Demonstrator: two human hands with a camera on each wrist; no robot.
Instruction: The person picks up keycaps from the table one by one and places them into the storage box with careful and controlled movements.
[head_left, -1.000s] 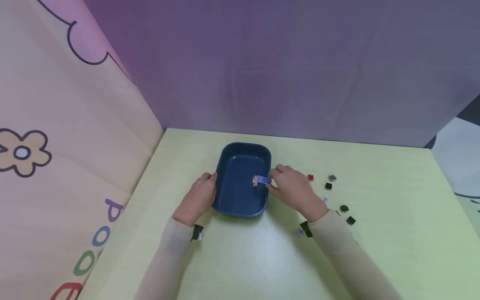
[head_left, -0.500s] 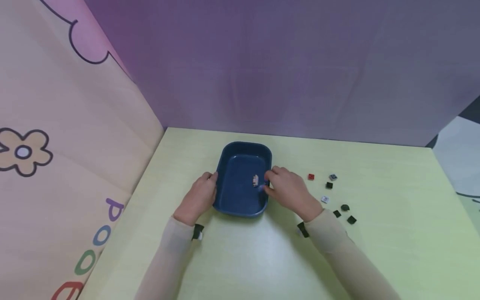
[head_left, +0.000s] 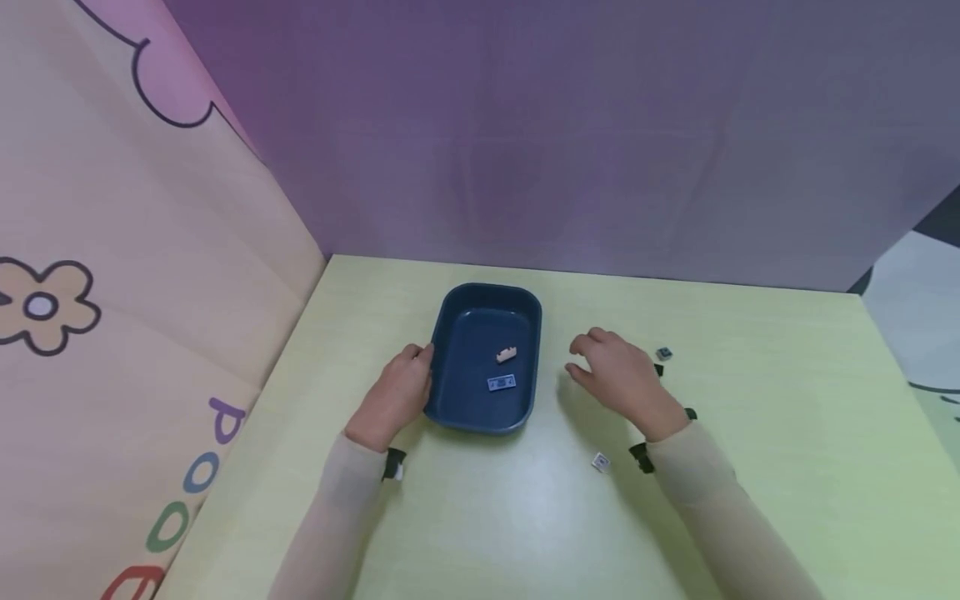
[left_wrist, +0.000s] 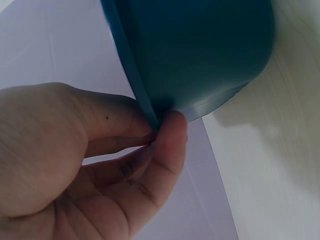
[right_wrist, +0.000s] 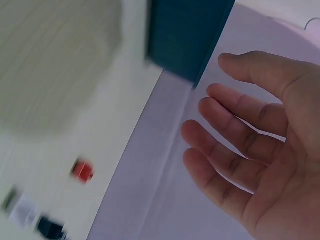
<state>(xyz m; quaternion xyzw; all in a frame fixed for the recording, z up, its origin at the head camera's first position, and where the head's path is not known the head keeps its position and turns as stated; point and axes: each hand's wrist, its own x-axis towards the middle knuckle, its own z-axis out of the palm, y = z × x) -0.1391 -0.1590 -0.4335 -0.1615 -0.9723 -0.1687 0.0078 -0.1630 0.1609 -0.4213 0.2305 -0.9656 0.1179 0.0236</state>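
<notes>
A dark blue rectangular tray [head_left: 468,342] stands on the pale table. My left hand [head_left: 396,392] pinches its left rim between thumb and fingers, as the left wrist view also shows. Inside the tray lie a small beige notched piece [head_left: 506,355] and a flat light-blue printed piece [head_left: 502,382], apart from each other. To the right of the tray, my right hand [head_left: 618,375] hovers over the table with relaxed fingers and holds nothing. In the right wrist view a small red piece [right_wrist: 82,170] lies on the table; in the head view the right hand hides it.
Near the right hand lie a small grey piece [head_left: 664,354] and a dark piece [head_left: 659,369]. A small white piece [head_left: 601,462] lies nearer to me. The right arm covers part of the table. A purple backdrop [head_left: 525,150] rises behind the table.
My right hand has let go of the light-blue piece inside the tray and moved right, off the tray. The beige piece has shifted and turned slightly. The left hand keeps its hold.
</notes>
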